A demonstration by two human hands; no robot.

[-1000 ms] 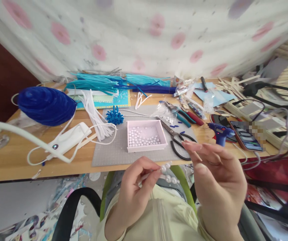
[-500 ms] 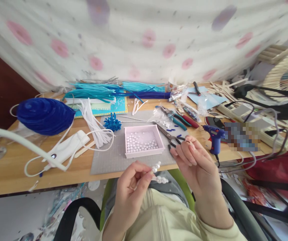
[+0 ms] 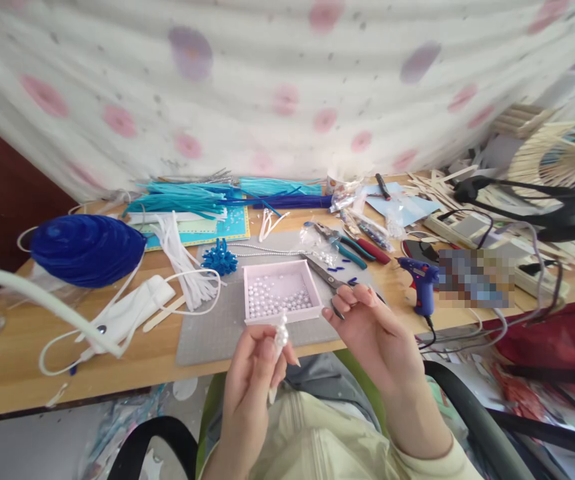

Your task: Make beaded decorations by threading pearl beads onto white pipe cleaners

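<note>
My left hand (image 3: 255,373) is closed on a short white stem with pearl beads (image 3: 281,335) clustered at its upper end. The stem's lower end pokes out below the fingers. To the right, my right hand (image 3: 377,337) is raised with its fingers curled in and the thumb against them; whatever they pinch, if anything, is too small to make out. Just beyond both hands sits a pale pink box (image 3: 283,317) with loose pearl beads (image 3: 267,299) in it. Dark scissors (image 3: 321,272) lie beside the box, their handles partly hidden behind my right hand.
A blue glue gun (image 3: 423,283) stands right of my right hand. Pliers (image 3: 350,253), a blue tinsel pompom (image 3: 220,258) and white pipe cleaners (image 3: 185,267) lie on or near the grey mat (image 3: 200,340). Left are a blue cone-shaped bundle (image 3: 87,249) and a white cable-fitted device (image 3: 137,310).
My left hand has turned the beaded stem upright and shifted slightly left. My right hand has moved a little left and down. The camera view has tilted slightly up.
</note>
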